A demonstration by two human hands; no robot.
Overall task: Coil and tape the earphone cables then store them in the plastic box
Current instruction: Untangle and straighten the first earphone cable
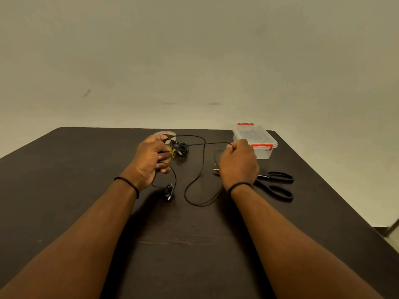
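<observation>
Left hand [151,157]: fingers curled, pinching one black earphone cable [195,180] above the middle of the bench [75,169]; part of the cable runs through the palm and hangs below it.
Right hand [237,164]: fingers curled, pinching the same cable farther along, so a stretch of it spans between the two hands.
Earphone cable: beyond the held stretch it drops in a long loose loop that lies on the bench between the forearms.
Earbuds [169,191]: at the cable's end, resting on the bench just below the left hand.
Coiled bundle [180,148]: a second black cable, bunched with a bit of yellow on it, on the bench just beyond the left hand's fingers.
Tape roll [165,134]: pale, flat on the bench near the far edge, partly hidden by the left hand.
Plastic box [255,139]: clear, with red clips and the lid on, at the far right corner of the bench, just beyond the right hand.
Scissors [275,185]: black handles, lying near the right edge; the blades are mostly hidden under the right hand.
Wrists: a dark band on each.
</observation>
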